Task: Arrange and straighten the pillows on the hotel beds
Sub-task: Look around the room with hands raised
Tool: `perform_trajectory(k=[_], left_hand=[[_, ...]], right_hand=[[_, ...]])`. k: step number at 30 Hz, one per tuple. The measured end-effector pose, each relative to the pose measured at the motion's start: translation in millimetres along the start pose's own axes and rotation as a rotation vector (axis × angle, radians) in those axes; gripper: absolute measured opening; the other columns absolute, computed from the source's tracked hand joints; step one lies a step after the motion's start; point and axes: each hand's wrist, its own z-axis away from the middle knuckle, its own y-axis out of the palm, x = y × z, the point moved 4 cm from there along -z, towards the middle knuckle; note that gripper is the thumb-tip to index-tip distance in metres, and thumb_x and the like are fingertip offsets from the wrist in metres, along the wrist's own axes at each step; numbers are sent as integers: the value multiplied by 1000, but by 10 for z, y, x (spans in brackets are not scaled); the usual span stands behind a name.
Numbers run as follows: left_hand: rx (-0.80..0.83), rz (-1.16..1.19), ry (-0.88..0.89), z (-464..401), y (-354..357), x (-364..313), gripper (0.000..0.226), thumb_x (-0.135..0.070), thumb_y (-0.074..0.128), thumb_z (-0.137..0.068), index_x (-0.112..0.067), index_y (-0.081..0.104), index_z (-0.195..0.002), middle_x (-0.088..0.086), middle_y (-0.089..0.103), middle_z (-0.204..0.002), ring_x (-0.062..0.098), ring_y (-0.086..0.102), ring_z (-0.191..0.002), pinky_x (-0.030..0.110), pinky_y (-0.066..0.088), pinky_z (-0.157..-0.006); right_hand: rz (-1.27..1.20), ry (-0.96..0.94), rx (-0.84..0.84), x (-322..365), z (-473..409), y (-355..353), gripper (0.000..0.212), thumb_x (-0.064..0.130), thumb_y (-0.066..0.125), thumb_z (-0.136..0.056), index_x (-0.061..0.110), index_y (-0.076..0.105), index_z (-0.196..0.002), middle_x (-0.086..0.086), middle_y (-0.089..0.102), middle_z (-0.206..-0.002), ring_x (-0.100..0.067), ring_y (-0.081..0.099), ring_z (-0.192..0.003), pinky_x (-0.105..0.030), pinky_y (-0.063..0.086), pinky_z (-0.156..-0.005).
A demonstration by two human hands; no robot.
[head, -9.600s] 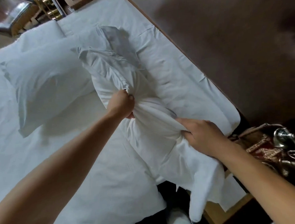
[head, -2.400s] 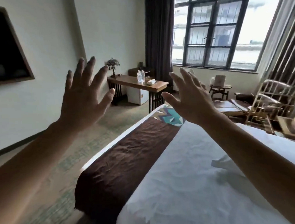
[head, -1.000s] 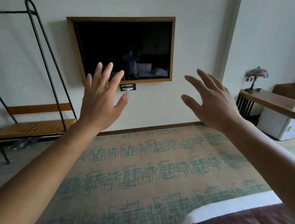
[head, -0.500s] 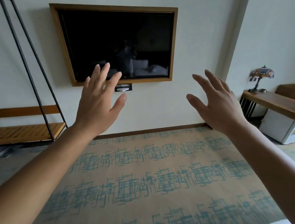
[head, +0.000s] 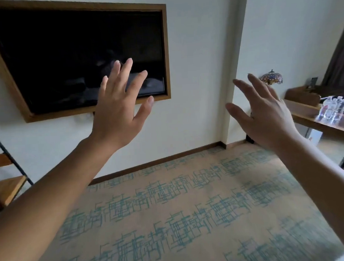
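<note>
A: Where are the pillows?
B: None in view. Left of the television (head: 81,55) stands a rack (head: 5,177). Before it the left hand (head: 117,113), then the right hand (head: 265,116), fingers spread, holding nothing.
A: Progress?
B: Cannot judge; no bed shows.

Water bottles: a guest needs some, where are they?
Head view, far right: the water bottles stand on the wooden desk, right of the stained-glass lamp.
</note>
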Motion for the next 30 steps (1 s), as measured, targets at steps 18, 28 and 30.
perform_trajectory(k=[18,28,30], left_hand=[[1,415,395,-1658,2210,-230,64,-52,37,-106,-16,33,-159,14,18,-172,39,11,-160,67,24,-121],[-23,638,590,-2228,3199,-1499,63,-50,38,-106,-21,32,-161,9,14,-173,32,8,-161,62,22,-125],[-18,664,599,-2463,3575,-1801,63,-51,37,-105,-21,33,-160,8,14,-173,32,8,-161,62,22,-125]], right_hand=[[398,325,-108,-832,-817,347,70,57,50,-99,36,24,-160,1,14,-171,-23,14,-157,-53,27,-119],[547,550,-165,-1859,-796,83,73,64,42,-94,36,26,-159,1,15,-171,-24,18,-156,-52,29,-118],[555,586,-179,-2314,-880,90,75,64,40,-91,35,26,-159,2,16,-171,-24,18,-157,-51,26,-119]])
